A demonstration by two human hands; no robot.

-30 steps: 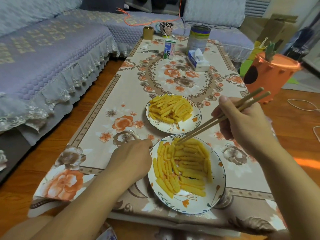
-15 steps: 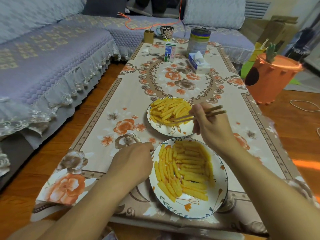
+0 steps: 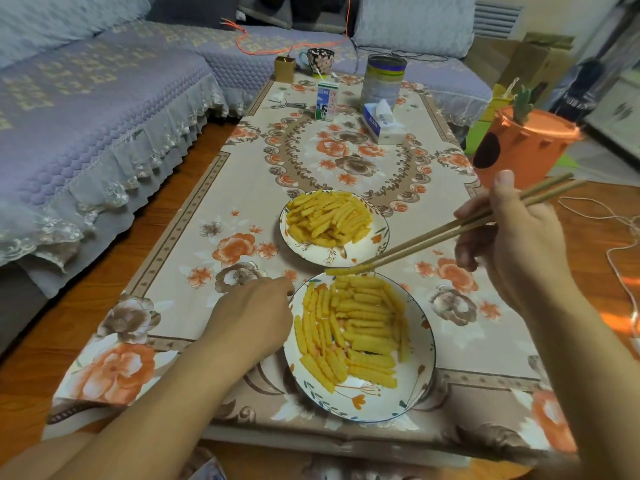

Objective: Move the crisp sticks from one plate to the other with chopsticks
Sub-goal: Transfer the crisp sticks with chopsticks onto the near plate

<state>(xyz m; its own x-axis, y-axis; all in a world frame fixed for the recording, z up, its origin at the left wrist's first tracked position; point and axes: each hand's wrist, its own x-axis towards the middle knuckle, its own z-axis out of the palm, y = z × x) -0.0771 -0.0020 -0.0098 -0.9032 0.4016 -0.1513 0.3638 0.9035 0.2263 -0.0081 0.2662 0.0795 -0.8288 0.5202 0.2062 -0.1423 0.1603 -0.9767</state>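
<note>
Two white flowered plates stand on the table, both with yellow crisp sticks. The far plate holds a loose heap. On the near plate the sticks lie in rows. My right hand grips wooden chopsticks, whose tips pinch a single crisp stick over the far rim of the near plate. My left hand rests on the tablecloth, its fingertips at the near plate's left rim.
Further back on the table are a milk carton, a tin can, a tissue box, a mug and scissors. A sofa runs along the left. An orange bin stands at the right.
My right hand drew back from the far plate toward the right, bringing one crisp stick in the chopstick tips to the near plate's far rim. My left hand stayed put.
</note>
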